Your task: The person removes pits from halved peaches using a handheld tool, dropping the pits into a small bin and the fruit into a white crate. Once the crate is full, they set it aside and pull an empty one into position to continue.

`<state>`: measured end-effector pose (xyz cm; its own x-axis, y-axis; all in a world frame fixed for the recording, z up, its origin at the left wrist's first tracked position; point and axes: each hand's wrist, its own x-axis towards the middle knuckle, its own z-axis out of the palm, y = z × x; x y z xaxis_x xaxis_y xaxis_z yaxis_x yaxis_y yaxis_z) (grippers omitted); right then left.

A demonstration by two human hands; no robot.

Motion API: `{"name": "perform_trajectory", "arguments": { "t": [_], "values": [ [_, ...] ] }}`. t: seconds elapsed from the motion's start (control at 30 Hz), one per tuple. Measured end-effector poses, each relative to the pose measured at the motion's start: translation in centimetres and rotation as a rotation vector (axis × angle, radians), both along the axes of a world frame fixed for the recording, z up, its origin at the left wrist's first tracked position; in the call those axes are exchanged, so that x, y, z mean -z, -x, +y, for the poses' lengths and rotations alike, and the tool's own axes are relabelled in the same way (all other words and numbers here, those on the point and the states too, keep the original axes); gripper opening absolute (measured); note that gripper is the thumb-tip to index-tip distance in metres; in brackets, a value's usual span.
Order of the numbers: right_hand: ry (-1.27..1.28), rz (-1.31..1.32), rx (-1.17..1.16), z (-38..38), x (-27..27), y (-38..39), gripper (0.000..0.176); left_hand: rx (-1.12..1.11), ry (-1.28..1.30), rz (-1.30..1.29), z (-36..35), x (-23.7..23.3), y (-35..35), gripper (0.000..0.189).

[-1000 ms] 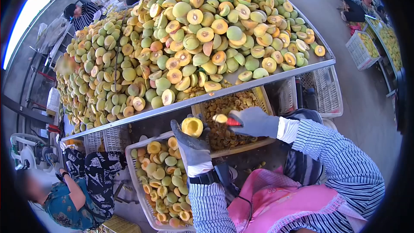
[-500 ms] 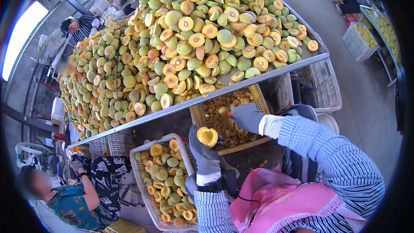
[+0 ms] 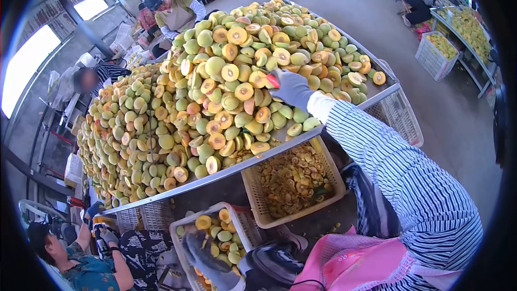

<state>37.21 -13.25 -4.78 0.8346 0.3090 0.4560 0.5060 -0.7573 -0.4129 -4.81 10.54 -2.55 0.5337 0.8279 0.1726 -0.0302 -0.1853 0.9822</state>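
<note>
A large heap of halved green-yellow fruit [image 3: 215, 91] covers a metal-edged table [image 3: 226, 171]. My right hand [image 3: 295, 87], in a grey glove, is over the heap's right part, closed on a small red-handled tool [image 3: 273, 80]. My left hand [image 3: 207, 256], gloved and blurred, is over a white crate [image 3: 180, 237] of fruit halves at the lower middle. A fruit half [image 3: 203, 222] lies beside its fingertips; whether the hand holds anything cannot be made out. Below the table edge, a yellowish crate [image 3: 258, 205] holds peels and scraps.
A person [image 3: 81, 264] in a teal shirt sits at the lower left. Other people [image 3: 177, 11] work beyond the heap. At the right stand a white crate of fruit [image 3: 439, 56] and another fruit-covered table [image 3: 466, 62]. An empty-looking crate [image 3: 401, 116] sits under the table's right corner.
My right hand has moved from above the scrap crate up to the heap. My left hand has dropped to the white crate, and the hollowed fruit half is no longer seen on it. The view has shifted.
</note>
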Motion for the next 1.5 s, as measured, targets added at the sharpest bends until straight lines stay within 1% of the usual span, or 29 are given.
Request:
{"name": "perform_trajectory", "arguments": {
  "t": [0.07, 0.13, 0.2, 0.27, 0.3, 0.33, 0.37, 0.4, 0.47, 0.5, 0.53, 0.6, 0.63, 0.7, 0.73, 0.8, 0.87, 0.93, 0.97, 1.03, 1.07, 1.13, 1.2, 1.27, 1.3, 1.37, 1.4, 1.47, 1.5],
  "values": [
    [-0.373, 0.311, -0.154, -0.2, -2.6, 3.4, 0.049, 0.136, 0.195, -0.018, -2.2, -1.2, -3.4, 0.046],
    [-0.603, 0.936, -0.471, -0.3, -3.4, 7.8, 0.048, 0.328, 0.586, 0.010, -3.4, -0.7, -6.7, 0.051],
    [-0.554, 1.174, -0.693, 0.3, -3.8, 12.8, 0.047, 0.520, 0.833, 0.005, -5.1, 1.1, -9.7, 0.052],
    [-0.389, 0.766, -0.723, 1.5, -1.1, 16.0, 0.049, 0.564, -0.117, 0.146, -6.4, 6.8, -12.0, 0.051],
    [-0.346, 0.854, -0.574, 1.3, -2.3, 17.7, 0.050, 0.674, 0.559, 0.014, -5.6, 8.7, -12.2, 0.048],
    [-0.346, 0.865, -0.575, 1.1, -1.5, 18.8, 0.050, 0.735, 1.241, -0.142, -5.2, 9.7, -12.5, 0.045],
    [-0.383, 0.644, -0.549, 0.6, -0.6, 20.2, 0.047, 0.604, 1.228, -0.135, -5.7, 9.5, -12.5, 0.042],
    [-0.413, 0.420, -0.520, 0.3, 0.1, 21.4, 0.045, 0.603, 1.236, -0.136, -6.6, 8.9, -13.0, 0.042],
    [-0.068, 0.468, -0.529, 0.3, 0.7, 23.2, 0.042, 0.354, 0.744, -0.279, -8.2, 7.7, -13.7, 0.030],
    [-0.045, 0.488, -0.511, 0.5, 1.1, 23.6, 0.044, 0.431, 0.969, -0.306, -7.3, 7.6, -13.4, 0.026],
    [-0.021, 0.507, -0.494, 0.9, 1.4, 23.6, 0.045, 0.431, 0.967, -0.305, -7.2, 8.2, -13.3, 0.026],
    [0.028, 0.534, -0.496, 1.4, 1.5, 23.3, 0.046, 0.406, -0.034, -0.124, -7.2, 9.5, -13.3, 0.024],
    [0.078, 0.558, -0.491, 1.5, 1.5, 23.2, 0.047, 0.410, -0.035, -0.119, -7.4, 9.9, -13.2, 0.024],
    [0.069, 0.577, -0.510, 1.6, 2.0, 23.2, 0.047, 0.326, 0.313, -0.255, -8.1, 9.8, -13.2, 0.022],
    [0.064, 0.595, -0.535, 1.6, 2.3, 23.2, 0.048, 0.329, 0.316, -0.252, -8.0, 9.9, -13.3, 0.022],
    [0.020, 0.624, -0.564, 1.7, 2.9, 23.3, 0.047, 0.341, 0.562, -0.285, -7.8, 10.0, -13.3, 0.027],
    [-0.026, 0.653, -0.590, 1.7, 3.7, 23.2, 0.047, 0.329, 0.451, -0.202, -8.1, 9.4, -13.5, 0.032],
    [-0.208, 0.697, -0.733, 1.8, 4.7, 23.0, 0.052, 0.282, 0.893, -0.263, -8.7, 6.8, -13.7, 0.032],
    [-0.208, 0.703, -0.731, 1.5, 3.9, 22.9, 0.052, 0.281, 0.896, -0.258, -8.4, 6.5, -13.7, 0.032],
    [-0.208, 1.415, -0.747, 0.7, 1.5, 22.2, 0.057, 0.328, 0.879, -0.154, -7.9, 6.2, -13.8, 0.034],
    [-0.207, 1.425, -0.743, 0.5, 1.6, 22.0, 0.057, 0.325, 0.886, -0.147, -8.0, 6.5, -13.7, 0.034],
    [-0.332, 1.555, -0.791, 0.5, 1.6, 21.9, 0.059, 0.305, 0.235, -0.053, -8.0, 6.9, -13.8, 0.036],
    [-0.322, 1.553, -0.793, 0.5, 2.0, 21.9, 0.056, 0.269, 0.133, -0.067, -8.8, 5.5, -13.7, 0.034],
    [-0.443, 1.766, -0.824, 0.2, 2.0, 21.9, 0.055, 0.358, -0.234, -0.008, -8.2, 5.9, -13.5, 0.034],
    [-0.444, 1.769, -0.818, -0.1, 2.1, 22.0, 0.055, 0.361, -0.230, -0.007, -8.2, 5.7, -13.3, 0.034],
    [-0.633, 2.177, -0.819, -0.4, 2.1, 21.9, 0.052, 0.481, 0.165, -0.005, -8.0, 4.7, -13.3, 0.034],
    [-0.626, 2.173, -0.817, -0.2, 2.8, 22.0, 0.052, 0.479, 0.166, -0.011, -8.1, 4.6, -13.5, 0.034],
    [-0.545, 1.704, -0.896, 0.4, 4.6, 22.9, 0.051, 0.357, -0.135, 0.159, -8.3, 4.8, -13.4, 0.037],
    [-0.565, 2.064, -0.820, 0.0, 3.4, 22.6, 0.048, 0.437, -0.058, 0.128, -8.1, 5.2, -13.3, 0.041]
  ]
}}
